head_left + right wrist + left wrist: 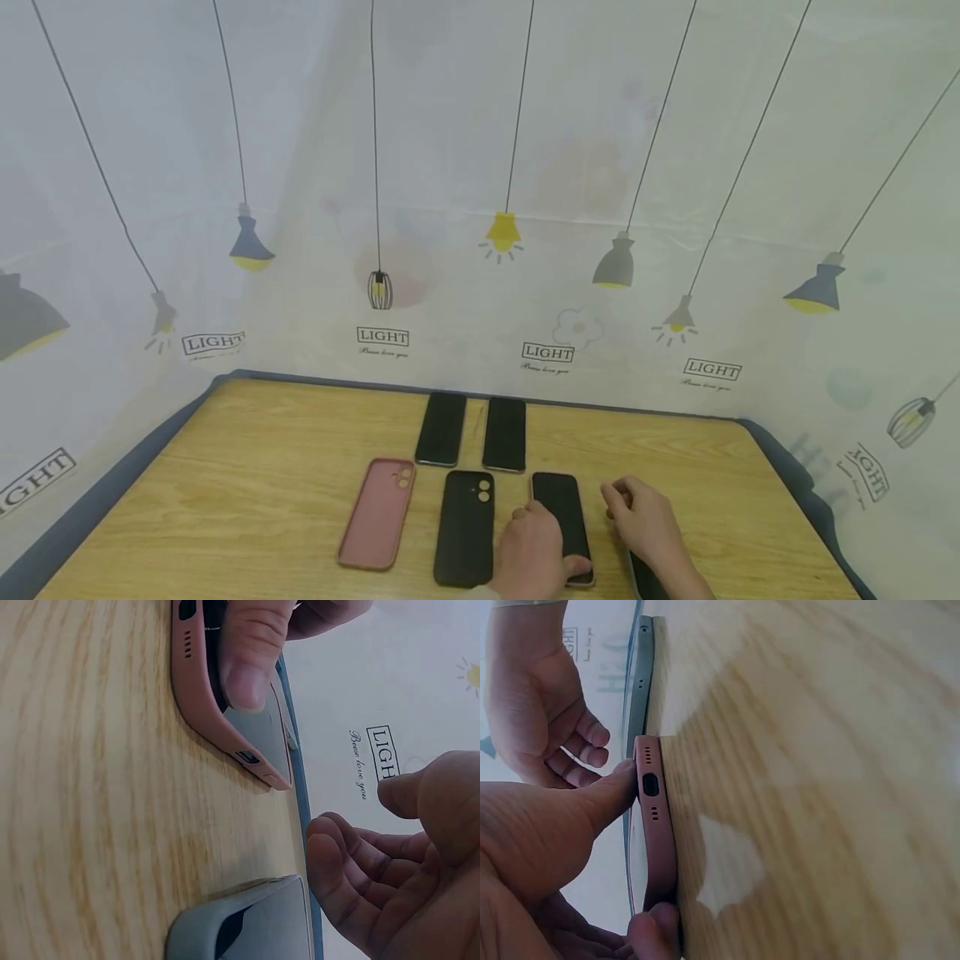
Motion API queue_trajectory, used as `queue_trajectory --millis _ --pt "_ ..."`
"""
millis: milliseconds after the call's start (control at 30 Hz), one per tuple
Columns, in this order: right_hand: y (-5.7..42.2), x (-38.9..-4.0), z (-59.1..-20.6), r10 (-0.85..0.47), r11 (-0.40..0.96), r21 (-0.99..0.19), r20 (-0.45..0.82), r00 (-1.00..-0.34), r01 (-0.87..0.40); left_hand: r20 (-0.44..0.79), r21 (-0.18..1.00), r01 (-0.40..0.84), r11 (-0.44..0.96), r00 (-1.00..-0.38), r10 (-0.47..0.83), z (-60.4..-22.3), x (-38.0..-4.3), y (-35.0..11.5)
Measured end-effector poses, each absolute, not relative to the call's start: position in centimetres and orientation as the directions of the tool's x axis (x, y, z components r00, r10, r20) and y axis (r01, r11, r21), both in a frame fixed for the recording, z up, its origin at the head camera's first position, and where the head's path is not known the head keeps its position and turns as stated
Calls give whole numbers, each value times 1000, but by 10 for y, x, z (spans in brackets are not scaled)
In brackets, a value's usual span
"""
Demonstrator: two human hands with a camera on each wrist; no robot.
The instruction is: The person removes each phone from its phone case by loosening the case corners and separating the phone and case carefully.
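A smartphone (558, 504) with a dark screen lies face up on the table in a pink phone case (658, 847). My left hand (528, 554) grips it near its lower end. The thumb presses on the bottom edge beside the charging port opening, and a fingertip curls at the long side. To the right, my right hand (648, 521) hangs above the table with fingers loosely bent and nothing between them. Partly hidden under that wrist is another smartphone (647, 583) in a grey case (199, 930).
Left of my hands lie a black phone case (465, 529) and a pink phone case (378, 512), both with camera cut-outs. Behind them, two dark-screened smartphones, one left (442, 429) and one right (505, 433), lie near the far table edge. A printed curtain (450, 167) surrounds the wooden table (225, 500).
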State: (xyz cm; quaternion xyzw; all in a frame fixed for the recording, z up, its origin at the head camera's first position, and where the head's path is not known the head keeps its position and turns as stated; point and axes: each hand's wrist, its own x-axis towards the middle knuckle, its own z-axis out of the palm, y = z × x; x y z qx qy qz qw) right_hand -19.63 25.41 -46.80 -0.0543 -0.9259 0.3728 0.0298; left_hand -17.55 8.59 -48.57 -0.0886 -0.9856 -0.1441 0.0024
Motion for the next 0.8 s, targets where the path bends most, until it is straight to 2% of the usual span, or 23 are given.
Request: queue_trajectory --millis 200,300,433,800 --pt "256 -195 -470 126 703 -705 0 -992 89 -100 398 104 912 -983 156 -482 -181 87" --pt "256 -195 -470 127 696 -712 -1 -992 90 -150 495 49 868 -979 141 -480 -183 84" --pt "255 -195 -467 120 689 -720 -4 -993 86 -185 611 -7 792 -973 135 -479 -187 79" --pt "253 -193 -465 120 623 -778 -11 -993 84 -298 802 -132 583 -934 198 -472 -190 60"
